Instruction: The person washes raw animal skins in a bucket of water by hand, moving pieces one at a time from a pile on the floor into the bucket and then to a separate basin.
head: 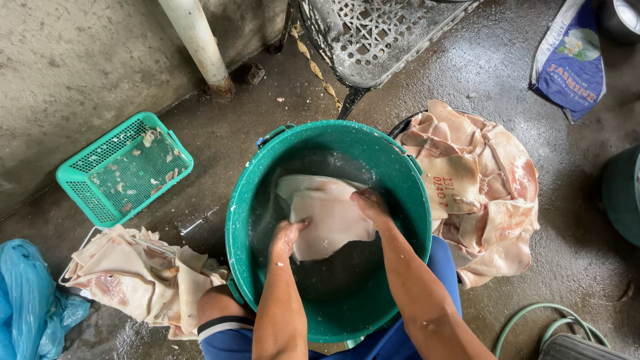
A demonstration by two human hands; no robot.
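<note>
Wet grey concrete is spreading underfoot, with a blue plastic bag (23,293) lying far left, then a heap of pale skins (133,280) and a green mesh basket (123,167). Over the green tub (240,227), the left hand (288,237) and right hand (370,203) are both clamping a pale sheet of skin (327,217) between them, just above the water. Another pile of skins (483,193) is sitting right.

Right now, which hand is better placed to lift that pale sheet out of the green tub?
Probably the right hand: it grips the pale sheet's upper edge, while the left hand presses its lower side.
</note>
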